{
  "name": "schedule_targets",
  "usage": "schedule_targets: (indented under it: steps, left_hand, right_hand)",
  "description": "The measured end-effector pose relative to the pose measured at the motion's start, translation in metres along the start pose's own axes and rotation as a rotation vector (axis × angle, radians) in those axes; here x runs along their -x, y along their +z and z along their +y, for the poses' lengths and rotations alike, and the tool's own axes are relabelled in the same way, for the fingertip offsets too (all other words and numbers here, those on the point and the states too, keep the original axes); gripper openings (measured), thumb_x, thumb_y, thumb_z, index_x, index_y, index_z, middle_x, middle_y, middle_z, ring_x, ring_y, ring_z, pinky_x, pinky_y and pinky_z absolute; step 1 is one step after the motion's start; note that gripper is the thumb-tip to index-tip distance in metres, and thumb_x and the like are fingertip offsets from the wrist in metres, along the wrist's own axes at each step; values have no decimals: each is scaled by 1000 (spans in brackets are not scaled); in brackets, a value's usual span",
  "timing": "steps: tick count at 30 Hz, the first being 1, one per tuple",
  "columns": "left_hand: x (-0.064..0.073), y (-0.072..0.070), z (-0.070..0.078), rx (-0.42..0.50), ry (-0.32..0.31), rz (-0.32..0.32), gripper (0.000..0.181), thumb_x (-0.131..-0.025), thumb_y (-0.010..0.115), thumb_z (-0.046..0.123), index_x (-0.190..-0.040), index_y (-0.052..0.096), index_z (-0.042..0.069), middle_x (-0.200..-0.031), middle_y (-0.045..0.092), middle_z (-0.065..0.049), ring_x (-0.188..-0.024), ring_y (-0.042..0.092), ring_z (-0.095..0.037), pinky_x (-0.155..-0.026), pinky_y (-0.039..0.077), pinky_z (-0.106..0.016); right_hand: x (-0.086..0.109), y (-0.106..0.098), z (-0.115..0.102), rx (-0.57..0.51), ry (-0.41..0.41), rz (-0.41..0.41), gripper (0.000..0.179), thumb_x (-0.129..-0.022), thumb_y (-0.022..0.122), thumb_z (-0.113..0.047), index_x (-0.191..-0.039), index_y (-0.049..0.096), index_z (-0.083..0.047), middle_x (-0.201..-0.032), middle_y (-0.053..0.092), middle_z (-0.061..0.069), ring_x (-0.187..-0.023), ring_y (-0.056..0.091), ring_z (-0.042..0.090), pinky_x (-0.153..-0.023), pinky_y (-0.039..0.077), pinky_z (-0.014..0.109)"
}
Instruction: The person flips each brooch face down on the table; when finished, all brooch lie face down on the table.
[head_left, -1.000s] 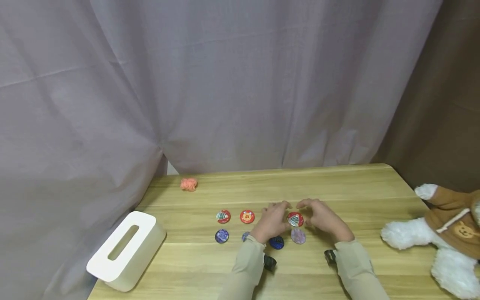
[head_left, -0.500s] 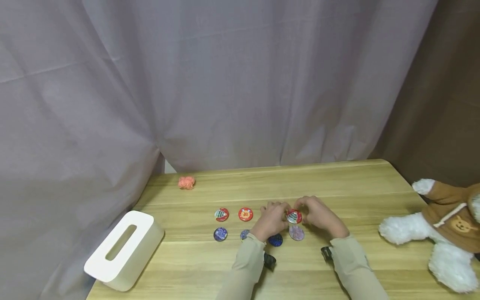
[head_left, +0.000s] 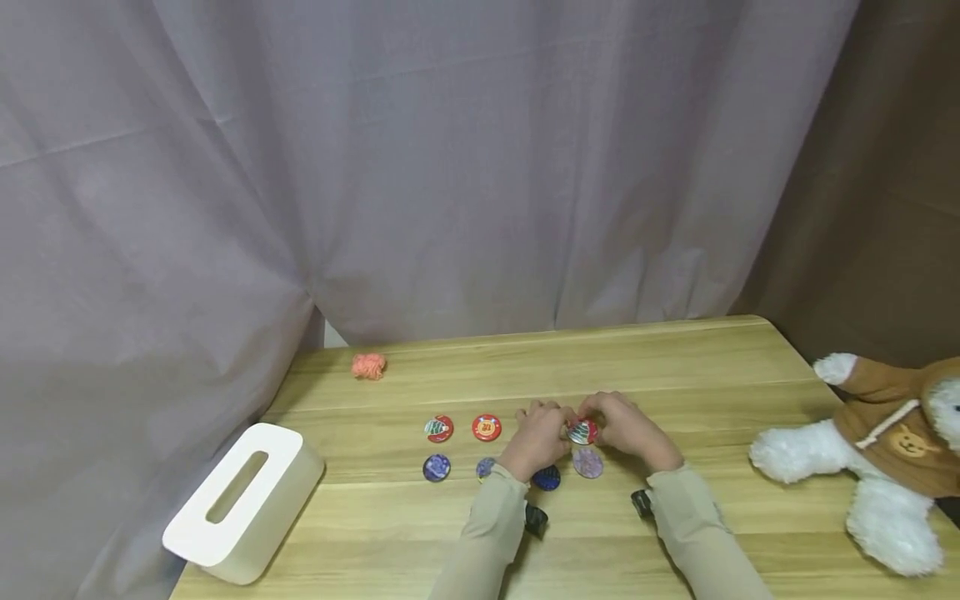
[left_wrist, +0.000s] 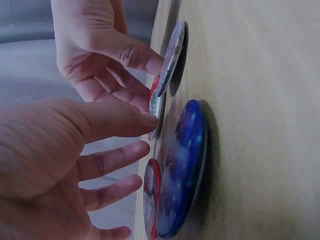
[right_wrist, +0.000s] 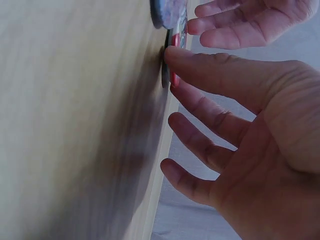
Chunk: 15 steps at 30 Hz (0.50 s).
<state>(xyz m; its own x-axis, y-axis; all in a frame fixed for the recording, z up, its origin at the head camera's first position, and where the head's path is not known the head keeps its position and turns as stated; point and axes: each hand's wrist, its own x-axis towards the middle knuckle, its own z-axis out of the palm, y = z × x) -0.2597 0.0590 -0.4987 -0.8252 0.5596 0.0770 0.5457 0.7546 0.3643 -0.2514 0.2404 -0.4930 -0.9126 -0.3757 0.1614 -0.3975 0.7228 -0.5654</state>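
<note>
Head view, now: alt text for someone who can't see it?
A person's left hand and right hand grip a round red, green and white badge at a pale wooden table; other round red, blue and purple badges lie nearby. A white slotted box is at left, a small coral stringy bundle further back, a white plush toy in brown at right.

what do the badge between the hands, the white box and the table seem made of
Badge: perhaps plastic-covered metal, from its shiny face and thin rim.
White box: probably matte plastic, smooth and evenly coloured.
Table: wood or laminate, low sheen, streaky grain.
</note>
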Motion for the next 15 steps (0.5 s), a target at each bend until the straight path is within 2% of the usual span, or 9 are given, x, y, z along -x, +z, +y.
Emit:
schedule_targets:
  steps: [6, 15]
  left_hand:
    - [0, 1, 0, -44, -1, 6, 28, -79, 83, 14, -106, 77, 18, -106, 68, 1, -96, 55, -19, -83, 37, -43]
    - [-2, 4, 0, -42, -21, 12, 30, -78, 80, 8, -106, 78, 15, -108, 70, 2, -96, 57, -19, -87, 38, -47]
  right_hand:
    - [-2, 3, 1, 7, -13, -5, 39, -59, 75, 18, -92, 74, -2, -92, 72, 6, -90, 64, 30, -84, 50, 52]
    - [1, -1, 3, 9, 20, -33, 24, -71, 78, 11, -91, 74, -2, -93, 71, 6, -91, 65, 30, -86, 51, 52]
